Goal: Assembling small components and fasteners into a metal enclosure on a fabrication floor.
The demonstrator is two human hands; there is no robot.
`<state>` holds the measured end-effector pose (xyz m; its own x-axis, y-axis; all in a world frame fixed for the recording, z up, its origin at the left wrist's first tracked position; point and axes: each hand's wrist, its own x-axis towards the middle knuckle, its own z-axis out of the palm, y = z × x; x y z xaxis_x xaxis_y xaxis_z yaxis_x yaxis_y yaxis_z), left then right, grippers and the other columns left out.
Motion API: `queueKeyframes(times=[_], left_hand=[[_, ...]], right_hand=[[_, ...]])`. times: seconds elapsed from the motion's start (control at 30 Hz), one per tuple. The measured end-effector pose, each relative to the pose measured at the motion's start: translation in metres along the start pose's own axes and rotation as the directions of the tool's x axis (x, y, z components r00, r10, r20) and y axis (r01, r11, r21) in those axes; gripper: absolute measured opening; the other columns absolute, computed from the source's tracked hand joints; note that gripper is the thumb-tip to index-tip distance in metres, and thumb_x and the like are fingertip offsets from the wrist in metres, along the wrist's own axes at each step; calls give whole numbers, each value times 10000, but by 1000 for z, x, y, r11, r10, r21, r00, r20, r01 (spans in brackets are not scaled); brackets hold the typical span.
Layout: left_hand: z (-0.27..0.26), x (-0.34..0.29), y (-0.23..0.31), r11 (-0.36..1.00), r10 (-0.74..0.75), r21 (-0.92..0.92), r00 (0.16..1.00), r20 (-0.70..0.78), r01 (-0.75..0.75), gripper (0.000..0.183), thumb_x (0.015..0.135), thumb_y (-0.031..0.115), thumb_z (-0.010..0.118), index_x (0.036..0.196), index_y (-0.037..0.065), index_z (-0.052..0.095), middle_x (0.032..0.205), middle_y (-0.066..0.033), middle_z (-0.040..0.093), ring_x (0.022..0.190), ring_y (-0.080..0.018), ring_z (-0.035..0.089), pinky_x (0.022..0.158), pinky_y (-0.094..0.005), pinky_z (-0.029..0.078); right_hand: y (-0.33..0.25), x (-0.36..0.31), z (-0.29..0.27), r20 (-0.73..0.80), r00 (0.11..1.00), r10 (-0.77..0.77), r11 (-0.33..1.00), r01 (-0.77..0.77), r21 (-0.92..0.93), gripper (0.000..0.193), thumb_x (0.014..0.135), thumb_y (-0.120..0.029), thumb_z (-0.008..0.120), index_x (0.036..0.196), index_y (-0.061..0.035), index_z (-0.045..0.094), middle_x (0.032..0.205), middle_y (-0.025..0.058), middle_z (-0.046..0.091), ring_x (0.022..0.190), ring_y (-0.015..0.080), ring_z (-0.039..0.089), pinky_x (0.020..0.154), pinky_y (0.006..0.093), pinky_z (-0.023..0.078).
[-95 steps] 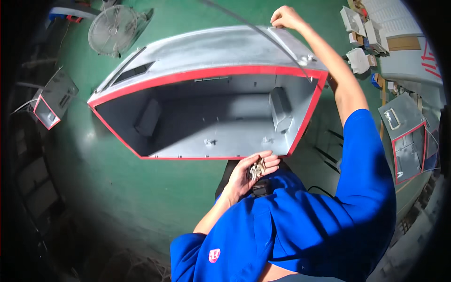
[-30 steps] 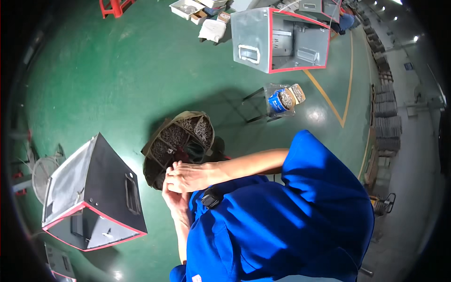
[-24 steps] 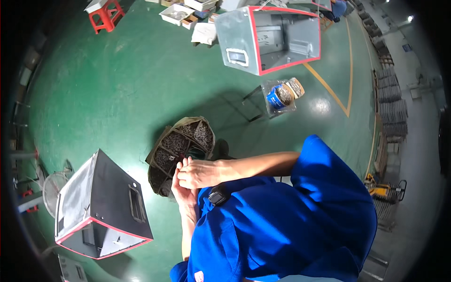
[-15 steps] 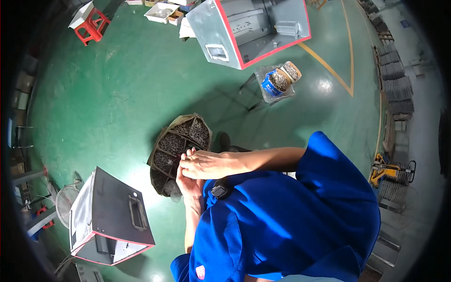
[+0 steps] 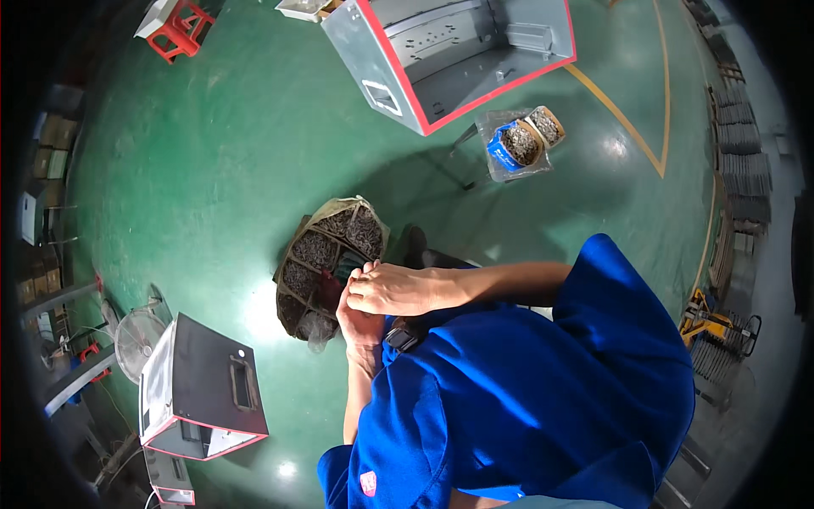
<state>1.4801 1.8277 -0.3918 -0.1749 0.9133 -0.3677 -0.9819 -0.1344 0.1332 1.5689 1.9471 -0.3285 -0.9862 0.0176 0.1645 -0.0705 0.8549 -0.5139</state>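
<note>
My right hand (image 5: 392, 288) lies over my left hand (image 5: 359, 326), fingers bent and pressed together at the tips. Whatever they hold between them is too small or hidden to make out. Both hands are in front of my body, over the near right edge of a divided box (image 5: 329, 235) on the floor. Its compartments are filled with small grey metal pieces (image 5: 314, 251), like screws or bolts. Something dark red (image 5: 329, 292) shows in one compartment beside my fingers. A clear plastic bag (image 5: 317, 327) sits at the box's near end.
An open grey metal cabinet with red edging (image 5: 424, 110) stands ahead; a second cabinet (image 5: 203, 382) is at left, by a fan (image 5: 140, 343). A small stand (image 5: 483, 127) carries two containers of small parts (image 5: 519, 146). A red stool (image 5: 180, 32) is far left, a yellow pallet truck (image 5: 705, 321) right.
The whole view has shifted slightly, so the floor items appear displaced. My hands stay together, a little to the right in the picture, with the fingers still closed.
</note>
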Motion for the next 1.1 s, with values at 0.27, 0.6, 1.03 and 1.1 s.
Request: queueKeyframes(times=[0.27, 0.6, 1.03, 1.1], left_hand=[[19, 2, 15, 998, -40, -49, 989, -146, 33, 268, 947, 170, 368, 1024, 17, 573, 1146, -159, 575, 1179, -295, 465, 1050, -397, 316], [18, 36, 35, 986, -156, -59, 988, 2, 156, 316, 929, 215, 392, 1148, 15, 503, 1210, -182, 533, 1192, -305, 465, 1088, -398, 290], [50, 73, 36, 951, -297, 20, 930, -217, 309, 256, 939, 189, 382, 1050, 38, 556, 1037, -84, 615, 972, -196, 586, 875, -334, 467], [54, 85, 33, 961, -263, 28, 942, -208, 274, 246, 941, 197, 398, 1040, 41, 559, 1009, -79, 623, 946, -191, 592, 851, -323, 474]], right_hand=[[5, 19, -6, -111, 994, -20, 959, 51, 279, 61, 720, -97, 554, 709, -38, 557, 760, 113, 615, 754, 255, 625, 662, 357, 500], [10, 58, 8, 19, 996, 88, 991, -89, 103, 212, 825, -177, 470, 738, -17, 578, 783, 97, 620, 812, 253, 599, 782, 328, 454], [41, 53, -48, -17, 986, 168, 947, -157, 281, 73, 726, -91, 536, 716, -27, 569, 719, 124, 627, 712, 277, 642, 655, 364, 514], [56, 53, -56, -53, 996, 67, 988, -58, 145, 73, 734, -102, 536, 721, -32, 551, 704, 122, 619, 729, 272, 639, 660, 367, 511]])
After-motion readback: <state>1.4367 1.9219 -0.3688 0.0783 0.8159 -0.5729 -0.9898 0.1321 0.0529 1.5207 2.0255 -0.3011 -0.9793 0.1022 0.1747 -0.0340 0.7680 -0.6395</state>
